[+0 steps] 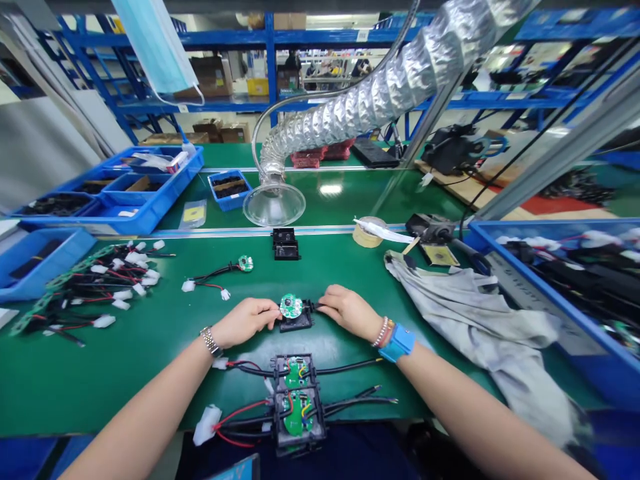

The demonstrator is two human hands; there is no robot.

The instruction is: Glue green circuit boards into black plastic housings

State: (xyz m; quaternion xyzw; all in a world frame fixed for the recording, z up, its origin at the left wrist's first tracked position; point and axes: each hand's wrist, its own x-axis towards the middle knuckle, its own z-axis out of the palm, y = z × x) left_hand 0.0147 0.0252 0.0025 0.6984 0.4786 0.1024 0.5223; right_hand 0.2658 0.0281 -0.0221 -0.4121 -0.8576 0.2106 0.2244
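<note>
My left hand [245, 322] and my right hand [350, 312] meet over a black plastic housing [295, 323] on the green bench mat [150, 387]. A small round green circuit board [291, 306] sits on the housing, and my left fingertips grip its left side. My right fingers pinch its right end, where a short black part shows. Nearer me lie several joined black housings with green boards and black and red cables [295, 400]. A wired green board [245, 263] with white connectors lies beyond my hands, beside a stack of empty black housings [286, 244].
A heap of wired green boards [95, 287] lies at the left, beside a blue bin [40, 263]. A grey cloth [480, 327], a tape roll [369, 231] and a full blue bin [560, 280] lie to the right. Behind stand a glass fume hood [274, 205] and a foil duct [380, 93].
</note>
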